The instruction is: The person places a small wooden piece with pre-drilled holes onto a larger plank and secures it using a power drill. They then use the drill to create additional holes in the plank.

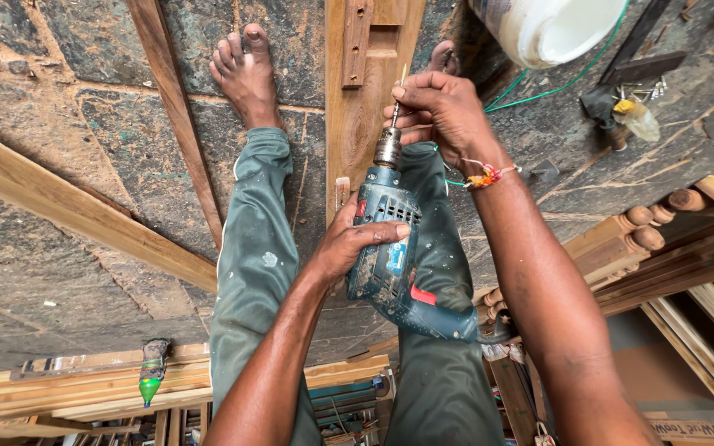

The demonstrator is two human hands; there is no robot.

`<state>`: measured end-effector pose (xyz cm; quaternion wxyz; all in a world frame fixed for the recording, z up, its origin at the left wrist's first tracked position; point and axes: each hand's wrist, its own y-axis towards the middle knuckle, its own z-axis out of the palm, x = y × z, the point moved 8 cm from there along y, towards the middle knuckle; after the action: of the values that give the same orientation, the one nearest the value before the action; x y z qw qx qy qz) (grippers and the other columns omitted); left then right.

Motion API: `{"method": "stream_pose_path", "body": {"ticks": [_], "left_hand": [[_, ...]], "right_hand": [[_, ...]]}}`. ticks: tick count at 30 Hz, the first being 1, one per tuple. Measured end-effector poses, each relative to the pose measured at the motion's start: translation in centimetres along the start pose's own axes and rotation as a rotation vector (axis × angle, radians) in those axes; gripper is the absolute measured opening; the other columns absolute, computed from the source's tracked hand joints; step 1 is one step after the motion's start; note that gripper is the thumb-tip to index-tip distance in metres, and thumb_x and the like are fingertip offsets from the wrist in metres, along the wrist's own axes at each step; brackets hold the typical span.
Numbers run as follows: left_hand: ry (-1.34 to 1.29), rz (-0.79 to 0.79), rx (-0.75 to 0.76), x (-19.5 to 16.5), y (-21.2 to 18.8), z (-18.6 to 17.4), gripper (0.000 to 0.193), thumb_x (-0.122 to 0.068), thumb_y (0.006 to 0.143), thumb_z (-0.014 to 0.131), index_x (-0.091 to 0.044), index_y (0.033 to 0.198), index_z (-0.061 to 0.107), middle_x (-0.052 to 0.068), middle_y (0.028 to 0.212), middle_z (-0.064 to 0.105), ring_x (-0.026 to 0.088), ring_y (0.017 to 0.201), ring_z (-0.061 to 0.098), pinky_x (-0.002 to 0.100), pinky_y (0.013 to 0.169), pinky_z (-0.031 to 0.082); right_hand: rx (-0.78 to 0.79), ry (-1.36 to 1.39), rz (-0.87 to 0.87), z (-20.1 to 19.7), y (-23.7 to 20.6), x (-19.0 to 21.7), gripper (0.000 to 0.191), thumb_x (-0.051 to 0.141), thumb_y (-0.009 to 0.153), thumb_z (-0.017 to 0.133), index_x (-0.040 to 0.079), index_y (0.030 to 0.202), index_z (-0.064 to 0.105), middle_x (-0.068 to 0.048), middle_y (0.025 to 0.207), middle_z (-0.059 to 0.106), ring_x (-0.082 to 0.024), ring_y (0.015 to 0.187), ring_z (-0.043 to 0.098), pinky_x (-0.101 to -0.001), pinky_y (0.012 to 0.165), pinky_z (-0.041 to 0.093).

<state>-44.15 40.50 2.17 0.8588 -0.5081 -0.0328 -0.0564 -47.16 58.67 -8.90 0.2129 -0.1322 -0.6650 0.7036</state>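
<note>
Both hands work on a blue-green electric drill (390, 248) held over the person's lap. Left hand (349, 244) is wrapped around the drill's body, thumb laid across its side, gripping it firmly. Right hand (440, 111), with a coloured thread band (489, 175) at the wrist, is closed around the front end, fingers pinched about the thin drill bit (398, 99) just above the metal chuck (387, 147). The bit points away from the person, toward a wooden plank (357, 99) that lies lengthwise between the legs, with a notch cut into its far end. The person sits with legs stretched out in grey-green trousers (254, 248), the left foot (245, 70) bare on the dark stone floor (68, 206). A white bucket (547, 29) stands beyond the right hand, a green cord running past it. Long wooden slats (76, 206) lie on the left; turned wooden posts (646, 227) and more boards are stacked on the right. A small green bottle (152, 376) rests on timber nearby.
</note>
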Motion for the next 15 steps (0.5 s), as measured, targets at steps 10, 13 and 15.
{"method": "stream_pose_path", "body": {"ticks": [10, 13, 15], "left_hand": [[-0.030, 0.063, -0.018, -2.4, -0.1, 0.9, 0.061, -0.022, 0.072, 0.085, -0.002, 0.120, 0.053, 0.011, 0.095, 0.072, 0.018, 0.077, 0.073, 0.034, 0.067, 0.063], [-0.065, 0.091, -0.033, -3.7, -0.5, 0.9, 0.056, -0.023, 0.076, 0.085, -0.003, 0.119, 0.055, 0.008, 0.093, 0.070, 0.016, 0.075, 0.072, 0.033, 0.065, 0.063], [-0.130, 0.105, 0.020, -4.4, -0.9, 1.3, 0.049, -0.025, 0.080, 0.082, -0.001, 0.117, 0.060, 0.009, 0.088, 0.069, 0.016, 0.068, 0.070, 0.034, 0.062, 0.061]], "right_hand": [[-0.238, -0.656, -0.137, 1.3, -16.0, 1.7, 0.042, 0.037, 0.095, 0.074, 0.003, 0.118, 0.068, -0.015, 0.085, 0.074, -0.021, 0.073, 0.066, -0.0358, 0.062, 0.052], [-0.227, -1.097, -0.226, 4.8, -23.3, 1.7, 0.087, 0.050, 0.059, 0.091, 0.000, 0.123, 0.058, -0.020, 0.098, 0.074, -0.029, 0.090, 0.072, -0.0431, 0.073, 0.055], [-0.198, -1.415, -0.327, 7.3, -25.8, 1.9, 0.089, 0.055, 0.059, 0.091, 0.000, 0.121, 0.058, -0.021, 0.094, 0.072, -0.034, 0.087, 0.070, -0.0471, 0.078, 0.051]]}}
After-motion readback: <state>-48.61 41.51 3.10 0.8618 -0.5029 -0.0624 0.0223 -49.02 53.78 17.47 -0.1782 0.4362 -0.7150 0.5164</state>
